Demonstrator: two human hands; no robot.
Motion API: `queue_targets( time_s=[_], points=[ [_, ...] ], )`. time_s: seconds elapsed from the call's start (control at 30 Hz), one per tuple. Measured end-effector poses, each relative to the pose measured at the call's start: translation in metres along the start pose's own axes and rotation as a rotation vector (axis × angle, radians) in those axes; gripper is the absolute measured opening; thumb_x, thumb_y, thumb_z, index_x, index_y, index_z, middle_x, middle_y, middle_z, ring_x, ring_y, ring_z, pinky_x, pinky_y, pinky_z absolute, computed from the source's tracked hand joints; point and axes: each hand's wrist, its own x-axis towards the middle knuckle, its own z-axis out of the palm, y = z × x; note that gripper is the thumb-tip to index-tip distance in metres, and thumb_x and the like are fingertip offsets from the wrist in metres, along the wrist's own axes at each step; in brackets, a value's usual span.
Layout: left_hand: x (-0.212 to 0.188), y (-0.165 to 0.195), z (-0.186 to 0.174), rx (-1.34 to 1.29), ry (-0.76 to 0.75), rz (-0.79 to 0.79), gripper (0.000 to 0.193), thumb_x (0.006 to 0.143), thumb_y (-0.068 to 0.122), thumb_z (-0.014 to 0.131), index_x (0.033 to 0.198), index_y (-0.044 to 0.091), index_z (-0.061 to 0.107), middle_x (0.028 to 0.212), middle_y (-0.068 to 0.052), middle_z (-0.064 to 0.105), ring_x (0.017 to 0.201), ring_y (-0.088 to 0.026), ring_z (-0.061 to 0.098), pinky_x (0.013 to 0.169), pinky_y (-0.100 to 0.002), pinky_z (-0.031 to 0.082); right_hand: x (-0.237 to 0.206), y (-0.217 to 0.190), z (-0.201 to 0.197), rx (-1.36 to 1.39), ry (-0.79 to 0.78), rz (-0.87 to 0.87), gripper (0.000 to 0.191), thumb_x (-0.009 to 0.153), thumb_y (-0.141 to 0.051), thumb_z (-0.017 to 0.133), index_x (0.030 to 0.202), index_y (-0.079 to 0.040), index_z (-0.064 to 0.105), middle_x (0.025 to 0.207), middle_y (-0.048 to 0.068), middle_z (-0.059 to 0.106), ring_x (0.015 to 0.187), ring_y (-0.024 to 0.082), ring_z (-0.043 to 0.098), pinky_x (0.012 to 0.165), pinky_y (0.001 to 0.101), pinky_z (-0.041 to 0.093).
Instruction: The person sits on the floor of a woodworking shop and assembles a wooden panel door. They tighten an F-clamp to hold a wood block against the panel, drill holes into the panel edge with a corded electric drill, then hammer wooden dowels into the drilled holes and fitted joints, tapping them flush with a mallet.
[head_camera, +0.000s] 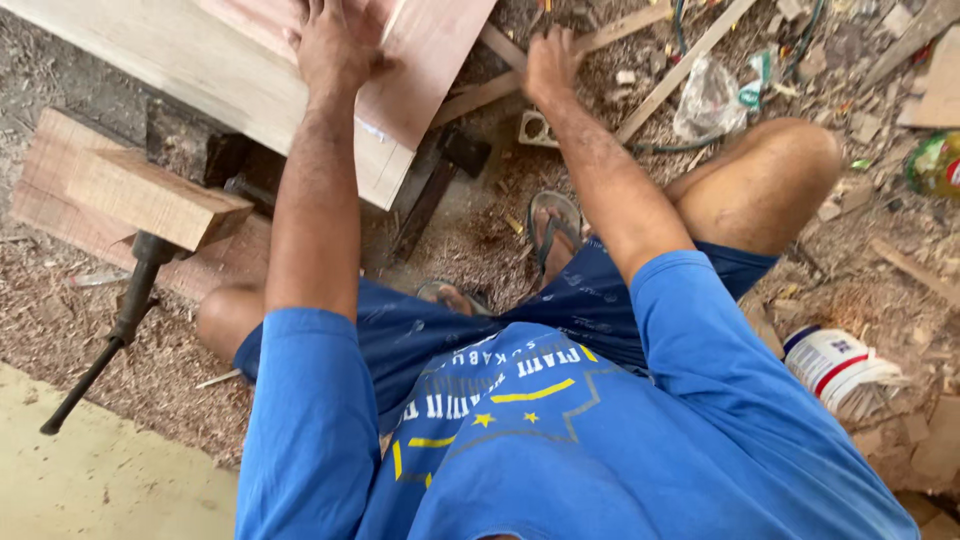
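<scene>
Left hand flat on board; right hand fisted.

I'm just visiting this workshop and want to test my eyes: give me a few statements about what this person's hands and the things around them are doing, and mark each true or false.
1. The left hand lies flat on the wooden board. True.
2. The right hand holds a hammer. False: it holds no tool; it reaches down among the thin wooden strips on the floor, and what the fingers touch is unclear.
3. The floor is strewn with sawdust and wood scraps. True.
4. The person wears a red shirt. False: the shirt is blue.
5. A white can lies on its side near the person's right. True.
</scene>
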Motion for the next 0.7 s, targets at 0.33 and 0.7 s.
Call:
queue_targets(
  time_s=[0.33, 0.7],
  points=[
    [0.016, -0.01, 0.016, 0.049, 0.013, -0.012, 0.142, 0.063, 0.048, 0.1, 0.171, 0.025, 0.01, 0.177, 0.002, 0.011, 0.162, -0.023, 0.005, 0.129, -0.061, 0.011, 0.072, 0.126, -0.044, -0.429, -0.624, -0.036, 0.048, 0.09, -0.025, 0.078, 0.133, -0.011, 0.061, 0.129, 0.017, 0.064, 0.128, 0.032, 0.058, 0.125, 0.0724, 0.016],
    [0.04, -0.026, 0.035, 0.042, 0.021, -0.088, 0.126, 0.059, 0.051, 0.099, 0.163, 0.029, 0.032, 0.164, -0.001, 0.04, 0.15, -0.024, 0.036, 0.128, -0.056, 0.016, 0.117, 0.177, -0.039, 0.084, -1.025, -0.089, 0.051, 0.093, -0.052, 0.069, 0.12, -0.01, 0.076, 0.118, 0.014, 0.075, 0.115, 0.031, 0.066, 0.108, 0.0629, 0.044]
  ],
)
